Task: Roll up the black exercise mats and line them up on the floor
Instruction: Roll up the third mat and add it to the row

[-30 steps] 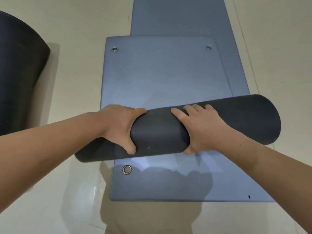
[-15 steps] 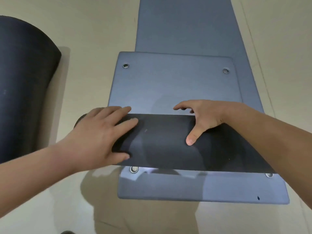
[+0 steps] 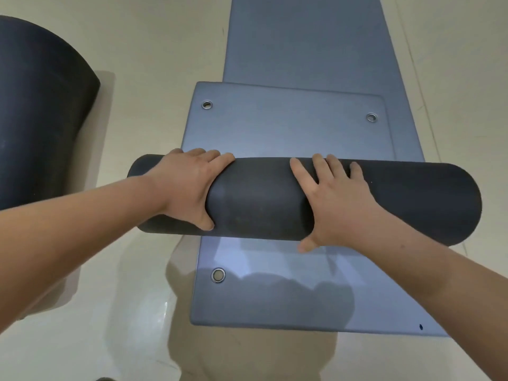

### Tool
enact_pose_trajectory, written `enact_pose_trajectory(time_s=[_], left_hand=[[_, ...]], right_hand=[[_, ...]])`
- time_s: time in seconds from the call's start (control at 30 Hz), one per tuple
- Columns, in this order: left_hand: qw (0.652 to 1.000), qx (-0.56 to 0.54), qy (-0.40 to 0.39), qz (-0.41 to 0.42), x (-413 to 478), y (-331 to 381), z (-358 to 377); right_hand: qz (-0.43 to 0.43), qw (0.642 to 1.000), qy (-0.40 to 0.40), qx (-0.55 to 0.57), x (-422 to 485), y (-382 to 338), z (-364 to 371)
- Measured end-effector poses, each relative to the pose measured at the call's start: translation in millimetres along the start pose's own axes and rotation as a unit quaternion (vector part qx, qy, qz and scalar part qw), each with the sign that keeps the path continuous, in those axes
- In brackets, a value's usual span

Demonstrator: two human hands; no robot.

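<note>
Between the two hands and running out past both, the rolled black mat (image 3: 261,199) lies across a flat blue-grey mat (image 3: 288,127), the left hand (image 3: 189,188) clasping it, the right hand (image 3: 338,204) pressing on it with fingers spread.

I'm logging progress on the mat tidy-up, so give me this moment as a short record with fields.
roll: black, lying crosswise on the flat mat
left hand: grips the roll near its left end, thumb on the near side
right hand: presses on the roll's top, fingers spread
flat mat: blue-grey, three metal eyelets showing, lies on a long mat
big roll: dark, on the floor at left, apart from the rest
</note>
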State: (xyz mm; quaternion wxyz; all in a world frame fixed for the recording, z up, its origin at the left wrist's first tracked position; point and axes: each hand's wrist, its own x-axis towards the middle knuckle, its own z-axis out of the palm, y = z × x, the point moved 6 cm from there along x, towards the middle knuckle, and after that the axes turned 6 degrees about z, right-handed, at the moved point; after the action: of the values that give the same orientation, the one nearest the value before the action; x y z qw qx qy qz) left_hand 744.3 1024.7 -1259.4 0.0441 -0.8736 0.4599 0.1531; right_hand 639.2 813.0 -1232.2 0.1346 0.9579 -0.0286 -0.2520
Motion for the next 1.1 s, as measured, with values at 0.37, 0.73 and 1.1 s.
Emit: enact_pose_trajectory(time_s=[0.37, 0.73, 1.1], left_hand=[[0.98, -0.143, -0.136, -0.032, -51, 38, -2], [0.918, -0.295, -0.226, -0.137, -38, -19, 28], [0.999, 0.024, 0.026, -0.004, -125, 69, 50]], right_hand=[[-0.117, 0.993, -0.009, 0.01, -23, 7, 7], [-0.103, 0.993, -0.062, 0.002, -51, -28, 15], [-0.123, 0.98, -0.139, 0.076, 15, -9, -11]])
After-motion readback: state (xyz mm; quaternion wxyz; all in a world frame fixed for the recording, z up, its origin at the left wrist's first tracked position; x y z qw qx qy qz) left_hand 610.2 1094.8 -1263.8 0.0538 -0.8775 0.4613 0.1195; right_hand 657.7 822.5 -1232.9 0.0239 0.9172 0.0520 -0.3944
